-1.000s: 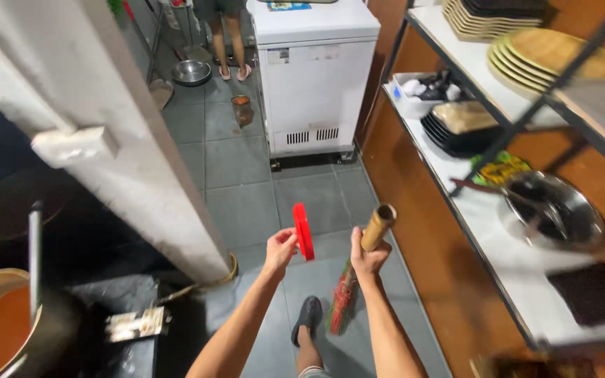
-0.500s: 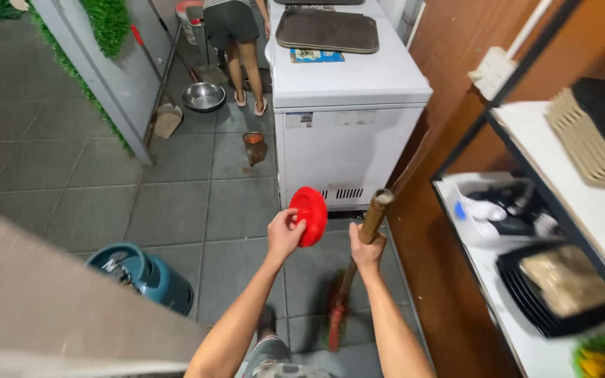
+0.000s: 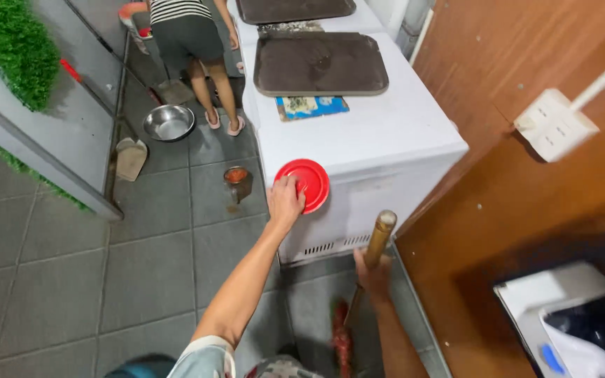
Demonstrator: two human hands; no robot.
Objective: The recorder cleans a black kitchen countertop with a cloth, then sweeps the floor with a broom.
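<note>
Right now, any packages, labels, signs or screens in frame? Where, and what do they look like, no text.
Flat rectangular printed card or packet: lies on the white chest freezer top, just in front of the nearer dark brown tray; blue and yellow with a pale patch.
Screens, signs: none in view.
Not a label: the round red plastic lid in the left hand, plain, held at the freezer's front edge.
</note>
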